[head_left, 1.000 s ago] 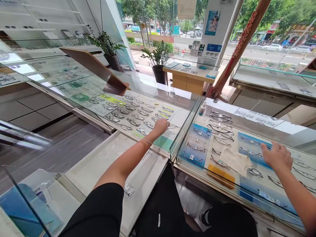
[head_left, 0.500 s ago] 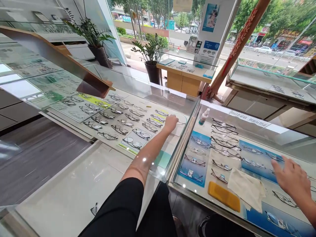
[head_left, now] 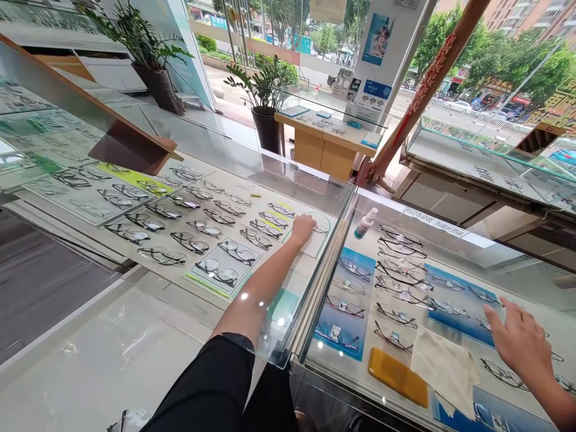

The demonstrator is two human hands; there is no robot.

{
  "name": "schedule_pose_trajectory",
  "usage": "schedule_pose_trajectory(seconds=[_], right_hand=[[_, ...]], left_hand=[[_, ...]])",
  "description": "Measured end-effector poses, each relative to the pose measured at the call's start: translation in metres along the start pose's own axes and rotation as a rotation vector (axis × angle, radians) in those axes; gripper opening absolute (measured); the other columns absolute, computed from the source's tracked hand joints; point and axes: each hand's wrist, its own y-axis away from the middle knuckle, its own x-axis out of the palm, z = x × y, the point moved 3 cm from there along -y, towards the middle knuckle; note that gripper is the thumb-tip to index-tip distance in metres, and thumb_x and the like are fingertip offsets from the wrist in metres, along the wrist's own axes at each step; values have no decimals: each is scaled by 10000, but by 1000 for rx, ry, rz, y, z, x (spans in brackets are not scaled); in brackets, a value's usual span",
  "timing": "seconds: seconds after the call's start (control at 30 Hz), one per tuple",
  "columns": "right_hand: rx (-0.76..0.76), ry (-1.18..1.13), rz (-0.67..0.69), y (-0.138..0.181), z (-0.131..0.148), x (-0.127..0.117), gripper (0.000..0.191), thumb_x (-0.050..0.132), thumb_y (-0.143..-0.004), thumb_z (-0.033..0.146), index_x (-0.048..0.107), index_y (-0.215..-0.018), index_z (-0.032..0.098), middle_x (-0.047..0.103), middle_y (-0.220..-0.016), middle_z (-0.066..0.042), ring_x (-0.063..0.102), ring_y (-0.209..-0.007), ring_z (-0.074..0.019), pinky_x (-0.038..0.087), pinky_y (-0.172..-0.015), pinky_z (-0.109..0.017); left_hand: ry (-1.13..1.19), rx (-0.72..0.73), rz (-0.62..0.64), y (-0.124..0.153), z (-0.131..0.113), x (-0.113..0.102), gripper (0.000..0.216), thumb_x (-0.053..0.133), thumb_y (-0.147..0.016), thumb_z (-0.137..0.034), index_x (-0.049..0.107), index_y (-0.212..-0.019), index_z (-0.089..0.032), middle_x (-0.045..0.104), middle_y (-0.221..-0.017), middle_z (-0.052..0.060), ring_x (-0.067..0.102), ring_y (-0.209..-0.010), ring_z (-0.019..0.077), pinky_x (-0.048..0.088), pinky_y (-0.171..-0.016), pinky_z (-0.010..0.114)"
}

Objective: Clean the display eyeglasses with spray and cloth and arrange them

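My left hand reaches inside the left glass display case, fingers curled on a pair of glasses at the right end of the rows of eyewear. My right hand lies open with fingers spread on the glass top of the right display case, above more glasses on blue mats. A white cleaning cloth and a yellow pad lie just left of that hand.
A small spray bottle stands at the far left corner of the right case. Two potted plants stand behind the counters by the window. A wooden stand with displays is beyond. A red-wrapped pole leans across.
The view has shifted down and closer to the counters. My left hand has stayed at the same pair of glasses while my right hand slid right along the glass top.
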Motion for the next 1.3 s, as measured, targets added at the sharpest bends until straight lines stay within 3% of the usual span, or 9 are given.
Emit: schedule_pose_trajectory(seconds=[0.13,0.27,0.47,0.6,0.67,0.73,0.97,1.17,1.3], right_hand=[[-6,5,-17,0,0,1,987,140,-864,879,226,-1738,428,387,-1741,-171,343,-1611,-474,304,-1294,-644],[-23,17,-19,-1,-1,2,961,177,-916,837,332,-1719,334,421,-1725,-183,348,-1619,-468,318,-1310,-656],[-54,33,-42,-1,-2,-2,1006,224,-937,855,440,-1684,215,450,-1704,-229,436,-1523,-567,386,-1233,-760],[-53,42,-45,-1,-1,-2,1021,202,-940,857,441,-1688,205,452,-1701,-232,435,-1523,-567,398,-1219,-764],[-50,43,-48,-1,-1,-2,1026,198,-937,858,439,-1691,206,451,-1701,-230,433,-1524,-565,402,-1219,-758],[-53,38,-52,-2,0,-2,1026,202,-935,850,434,-1695,201,447,-1702,-233,435,-1522,-569,401,-1221,-755],[-51,-11,-63,-1,9,-2,990,240,-940,796,444,-1691,184,450,-1697,-250,418,-1537,-557,380,-1239,-733],[-43,-29,-55,-2,13,1,1003,177,-951,801,445,-1683,170,430,-1709,-249,385,-1567,-532,346,-1266,-698],[-54,-17,-51,-1,15,-1,1052,139,-953,814,445,-1675,114,412,-1717,-263,385,-1560,-540,344,-1260,-705]], left_hand=[[13,-22,-15,-7,1,0,349,527,-978,-115,861,-1035,-199,732,-1104,199,603,-1141,331,407,-964,457],[30,-48,-27,-10,2,1,335,535,-997,-155,861,-1056,-208,736,-1084,191,621,-1123,326,417,-968,453],[52,-75,-47,-15,2,5,396,471,-1008,-104,847,-1050,-220,749,-1104,157,634,-1154,311,424,-995,445],[69,-97,-66,-11,2,1,404,521,-1029,-167,759,-1347,-245,765,-1230,146,641,-1220,321,438,-1027,438],[74,-118,-87,-5,6,-6,489,547,-1032,-191,643,-1509,-243,757,-1314,146,644,-1256,318,447,-1040,425],[72,-144,-108,7,11,-15,503,540,-1045,-213,593,-1545,-223,749,-1347,147,654,-1267,313,457,-1046,417],[4,-151,-44,67,14,-35,333,483,-1073,-285,716,-1295,-195,767,-1235,132,705,-1179,289,508,-1023,401],[-40,-50,109,83,-13,-11,481,535,-1060,-351,634,-1524,-270,534,-1672,119,482,-1543,321,407,-1235,486],[-38,-73,148,72,-26,4,591,513,-1065,-404,529,-1639,-261,412,-1753,179,369,-1624,398,361,-1262,585]])
